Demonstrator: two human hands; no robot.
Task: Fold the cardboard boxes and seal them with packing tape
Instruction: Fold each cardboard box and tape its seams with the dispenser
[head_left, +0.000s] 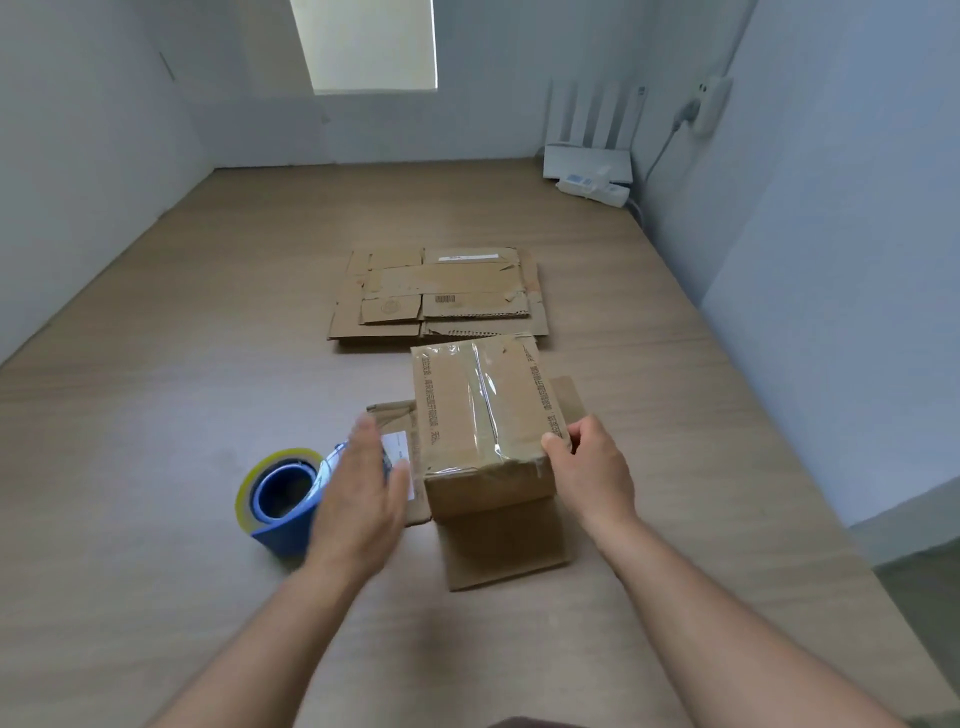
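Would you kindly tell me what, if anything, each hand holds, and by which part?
The right hand grips the taped cardboard box at its near right top corner. The left hand, open and blurred beside the tape dispenser, holds nothing.

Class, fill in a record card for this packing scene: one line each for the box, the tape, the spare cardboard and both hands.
taped box: clear tape along top seam; stands on a flat cardboard sheet
tape roll: yellowish, in blue holder, left of the box
flattened boxes: stacked beyond the taped box
left hand: open, blurred, between tape roll and box
right hand: grips the box's near right corner
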